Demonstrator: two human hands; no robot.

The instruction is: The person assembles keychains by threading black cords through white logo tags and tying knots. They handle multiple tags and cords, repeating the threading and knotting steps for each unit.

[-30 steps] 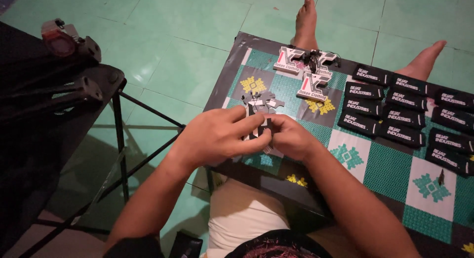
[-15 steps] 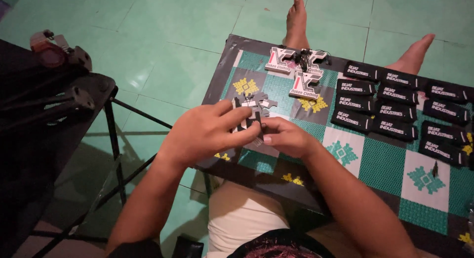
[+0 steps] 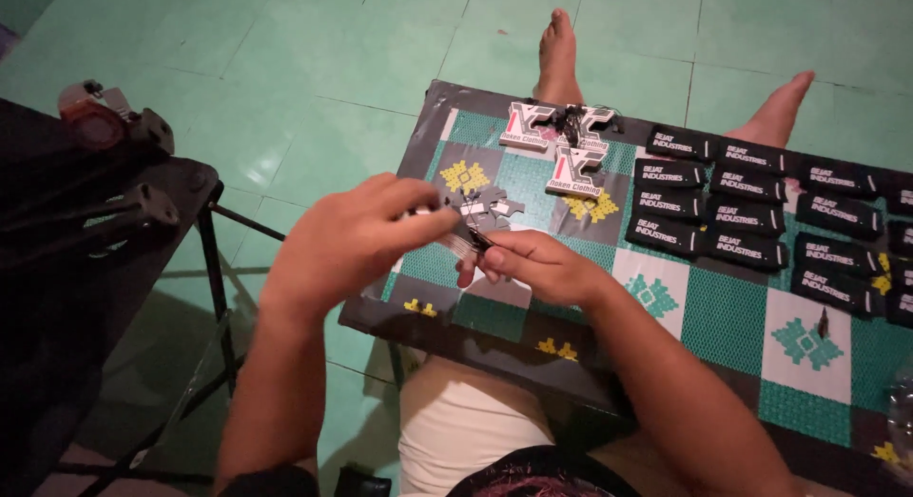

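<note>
My left hand [image 3: 354, 238] and my right hand [image 3: 542, 267] meet over the near left part of a low table [image 3: 723, 316] covered with a green and white patterned cloth. Between their fingertips they hold a small grey rubber patch [image 3: 487, 212] with jagged edges. The left fingers pinch its left side; the right fingers grip it from below. Three pink, white and grey patches of a similar shape [image 3: 561, 140] lie at the table's far edge.
Rows of several black rectangular labels [image 3: 742, 207] with white print cover the right half of the table. A small dark bit [image 3: 824, 322] lies on a white square. A black stand with a red-topped object [image 3: 90, 126] is at my left. My bare feet [image 3: 559, 40] rest beyond the table on green tiles.
Both hands stay together on the grey patch. They have shifted slightly and the left fingers have adjusted their pinch; the view has moved a little.
</note>
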